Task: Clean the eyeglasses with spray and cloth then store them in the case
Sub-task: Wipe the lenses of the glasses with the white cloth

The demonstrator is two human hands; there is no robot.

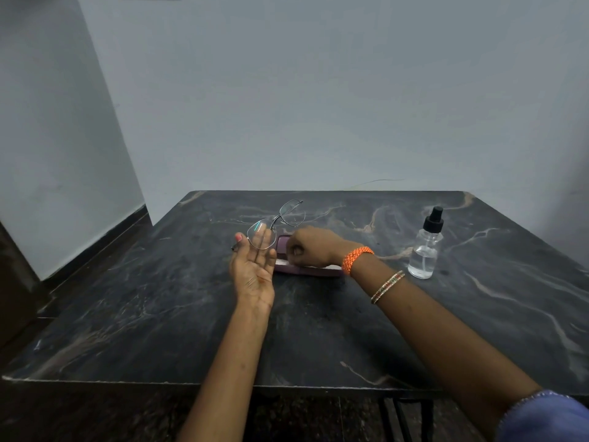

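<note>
My left hand [255, 275] is palm up above the table and holds the thin metal eyeglasses [277, 223] by one side. Its fingers lie behind the near lens and its thumb is on the frame. The far lens sticks out up and to the right. Just right of it, a maroon eyeglass case [314, 272] lies open on the table. My right hand [310, 245] is over the case with its fingers curled down, pinching the pale cloth [282, 261] inside. Most of the cloth is hidden under the hand. A clear spray bottle [426, 250] with a black nozzle stands to the right.
The dark marble table [159, 298] ends at a front edge near me, and a grey wall rises right behind it. The floor drops away on the left. My right wrist wears an orange band and thin bangles.
</note>
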